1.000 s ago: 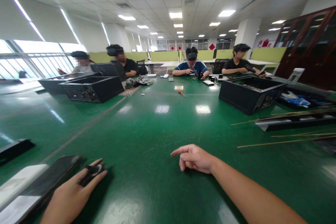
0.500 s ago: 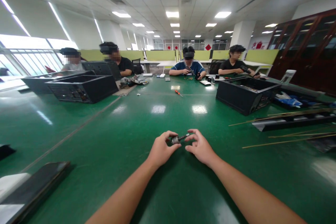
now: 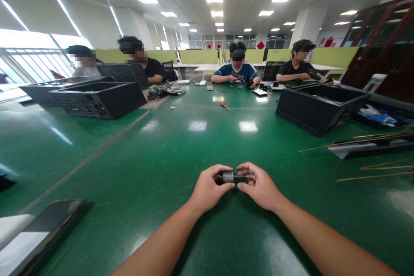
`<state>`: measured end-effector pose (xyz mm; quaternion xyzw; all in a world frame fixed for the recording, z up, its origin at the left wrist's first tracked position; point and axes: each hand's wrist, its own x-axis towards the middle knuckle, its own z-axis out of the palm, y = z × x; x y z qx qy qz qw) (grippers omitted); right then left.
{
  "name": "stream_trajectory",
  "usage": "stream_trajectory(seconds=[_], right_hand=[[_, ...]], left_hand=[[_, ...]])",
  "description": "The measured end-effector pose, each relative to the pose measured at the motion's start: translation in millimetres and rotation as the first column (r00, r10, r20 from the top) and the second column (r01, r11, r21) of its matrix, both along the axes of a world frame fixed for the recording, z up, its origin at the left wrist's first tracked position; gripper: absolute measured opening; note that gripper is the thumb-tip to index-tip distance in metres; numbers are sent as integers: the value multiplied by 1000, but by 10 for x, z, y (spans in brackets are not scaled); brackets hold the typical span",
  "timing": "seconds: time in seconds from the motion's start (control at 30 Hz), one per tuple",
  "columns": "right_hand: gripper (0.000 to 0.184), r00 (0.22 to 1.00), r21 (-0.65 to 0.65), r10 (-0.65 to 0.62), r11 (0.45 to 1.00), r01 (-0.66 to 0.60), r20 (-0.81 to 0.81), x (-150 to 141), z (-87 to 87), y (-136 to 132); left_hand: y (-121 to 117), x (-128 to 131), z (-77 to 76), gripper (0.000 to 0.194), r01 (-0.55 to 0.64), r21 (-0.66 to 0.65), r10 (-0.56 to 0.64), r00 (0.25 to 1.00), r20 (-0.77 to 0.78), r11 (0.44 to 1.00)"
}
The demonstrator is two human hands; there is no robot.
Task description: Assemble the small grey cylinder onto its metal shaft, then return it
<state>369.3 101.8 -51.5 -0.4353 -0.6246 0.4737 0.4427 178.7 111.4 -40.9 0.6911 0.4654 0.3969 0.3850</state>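
Between my two hands is a small part lying sideways: a silvery metal cylinder [image 3: 228,177] with a narrower dark ribbed shaft pointing right. My left hand [image 3: 210,186] grips the cylinder from the left, thumb below and fingers above. My right hand [image 3: 258,185] curls its fingers and thumb around the shaft end, partly hiding it. Both hands are held above the green table [image 3: 181,151]. Farther off on the table lies an orange-handled screwdriver [image 3: 224,105].
Black computer cases stand on the left [image 3: 100,99] and right [image 3: 323,105]. Thin yellowish rods [image 3: 375,179] and a dark metal channel [image 3: 352,148] lie at the right. A dark flat panel [image 3: 48,230] is near left. Several people work across the table.
The camera view has tilted down slightly. The part has turned from slanting to nearly level, and my right hand has closed from beside the shaft to around its end.
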Motion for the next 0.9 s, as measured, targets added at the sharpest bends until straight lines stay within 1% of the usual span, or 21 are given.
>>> stream_trajectory(seconds=[0.13, 0.27, 0.37, 0.47, 0.67, 0.9], right_hand=[[30, 1000, 3, 12, 1000, -12, 2, 6, 26, -18], [24, 1000, 20, 22, 1000, -22, -2, 8, 32, -16], [18, 1000, 26, 18, 999, -18, -5, 9, 14, -2], [14, 1000, 2, 7, 1000, -7, -7, 12, -19, 24], [19, 999, -54, -13, 998, 11, -39, 20, -52, 53], [21, 999, -60, -13, 998, 11, -34, 43, -56, 60]], left_hand=[[-12, 0, -2, 32, 6, 17, -6, 1000, -7, 1000], [-23, 4, 10, 32, 20, 44, -17, 999, -47, 999], [-34, 11, 25, 31, 34, 66, -29, 997, -72, 997], [-42, 19, 33, 31, 23, 69, -18, 997, -73, 997], [-44, 24, 14, 31, 2, 51, 1, 998, -59, 999], [-68, 36, 49, 31, -14, 49, 16, 999, -41, 999]])
